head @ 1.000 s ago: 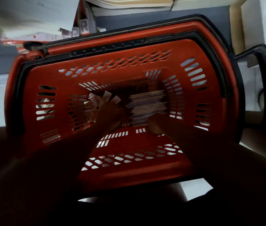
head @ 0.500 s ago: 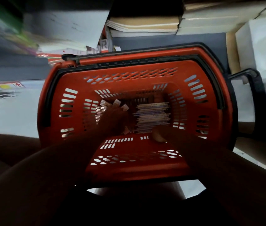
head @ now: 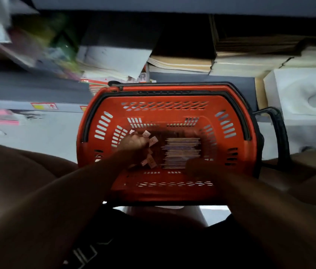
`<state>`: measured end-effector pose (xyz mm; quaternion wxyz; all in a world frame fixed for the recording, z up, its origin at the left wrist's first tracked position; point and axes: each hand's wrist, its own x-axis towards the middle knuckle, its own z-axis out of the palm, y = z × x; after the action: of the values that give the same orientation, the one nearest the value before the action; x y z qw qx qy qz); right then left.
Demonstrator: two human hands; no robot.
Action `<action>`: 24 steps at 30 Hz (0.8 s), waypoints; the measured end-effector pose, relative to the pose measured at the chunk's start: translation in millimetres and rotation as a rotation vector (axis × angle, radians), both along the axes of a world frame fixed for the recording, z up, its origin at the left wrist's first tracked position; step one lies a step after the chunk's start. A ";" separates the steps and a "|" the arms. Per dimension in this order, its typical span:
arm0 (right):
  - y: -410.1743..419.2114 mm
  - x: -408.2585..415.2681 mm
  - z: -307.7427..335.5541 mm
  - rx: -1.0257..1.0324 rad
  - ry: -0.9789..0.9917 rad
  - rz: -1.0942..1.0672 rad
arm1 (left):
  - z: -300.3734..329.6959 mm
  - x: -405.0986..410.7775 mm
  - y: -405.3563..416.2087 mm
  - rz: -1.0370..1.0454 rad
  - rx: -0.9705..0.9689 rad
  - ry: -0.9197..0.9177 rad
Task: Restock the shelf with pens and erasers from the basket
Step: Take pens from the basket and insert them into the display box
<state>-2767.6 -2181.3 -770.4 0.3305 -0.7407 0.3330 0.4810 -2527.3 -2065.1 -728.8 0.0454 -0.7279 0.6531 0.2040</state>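
Left hand deep in red basket, fingers curled over loose erasers. Right hand at near end of pens; grip indiscernible, too dark. Risk: overfull handful, erasers spilling from under fingers during lift to shelf.

Both of your forearms extend forward and downward from the lower corners of the view and converge toward the centre. Your left hand is further forward than the right. It is seen from the back, with the knuckles raised and the fingers curled under into a fist-like pose; what the fingers close on cannot be determined. Your right hand sits lower and nearer to you, in deep shadow. Its fingers point forward, and their pose cannot be made out. The two hands are near each other but do not touch. Both forearms are bare.
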 end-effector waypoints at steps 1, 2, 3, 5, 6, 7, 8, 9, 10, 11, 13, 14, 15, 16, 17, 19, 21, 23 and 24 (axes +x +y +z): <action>-5.2 5.4 1.8 0.004 -0.004 0.008 | 7.2 -0.5 1.6 0.014 -0.026 0.005; -7.9 11.7 11.1 -0.012 -0.011 0.014 | 18.5 -1.1 2.0 0.048 -0.017 -0.006; -10.1 16.3 18.3 -0.053 -0.034 0.012 | 28.9 -0.7 2.6 0.116 0.044 0.000; -15.7 22.2 40.3 -0.130 -0.121 -0.009 | 49.5 -2.9 3.3 0.215 0.185 -0.021; -19.2 22.6 54.5 -0.147 -0.134 -0.009 | 55.1 -2.5 4.5 0.267 0.197 -0.007; -22.6 21.4 68.1 -0.153 -0.145 -0.008 | 58.3 -0.8 5.4 0.317 0.172 0.019; -28.1 18.4 80.7 -0.158 -0.154 -0.025 | 62.0 1.5 6.5 0.358 0.145 0.040; -34.7 15.9 92.3 -0.174 -0.166 -0.033 | 65.9 4.5 5.4 0.399 0.108 0.065; -41.3 12.3 106.7 -0.187 -0.191 -0.030 | 71.8 6.9 2.8 0.442 0.056 0.084; -49.1 9.3 117.5 -0.204 -0.215 -0.037 | 77.1 10.6 -0.7 0.486 0.002 0.106; -64.2 2.5 137.2 -0.236 -0.233 -0.056 | 88.6 17.7 -5.5 0.540 -0.048 0.134; -69.5 -0.1 148.4 -0.251 -0.244 -0.065 | 93.4 20.5 -6.5 0.552 -0.054 0.136; -74.4 -1.9 159.4 -0.262 -0.256 -0.081 | 98.8 21.8 -7.2 0.565 -0.065 0.129; -77.6 -3.5 170.0 -0.266 -0.273 -0.094 | 103.2 23.8 -7.1 0.579 -0.075 0.120; -81.7 -5.1 176.5 -0.268 -0.299 -0.119 | 108.7 24.8 -7.4 0.579 -0.080 0.111; -88.9 -9.0 184.9 -0.258 -0.360 -0.173 | 114.2 28.8 -9.6 0.572 -0.077 0.095; -90.6 -11.3 190.7 -0.243 -0.400 -0.212 | 117.7 34.0 -14.5 0.552 -0.065 0.096; -89.8 -11.7 194.6 -0.250 -0.430 -0.233 | 121.9 39.2 -21.1 0.523 -0.063 0.096; -88.7 -11.8 196.1 -0.250 -0.443 -0.236 | 124.7 41.0 -23.5 0.511 -0.064 0.100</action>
<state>-2779.4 -2270.1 -574.2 0.3550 -0.8188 0.3935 0.2208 -2486.2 -2088.6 -604.2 -0.0633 -0.8593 0.4554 0.2239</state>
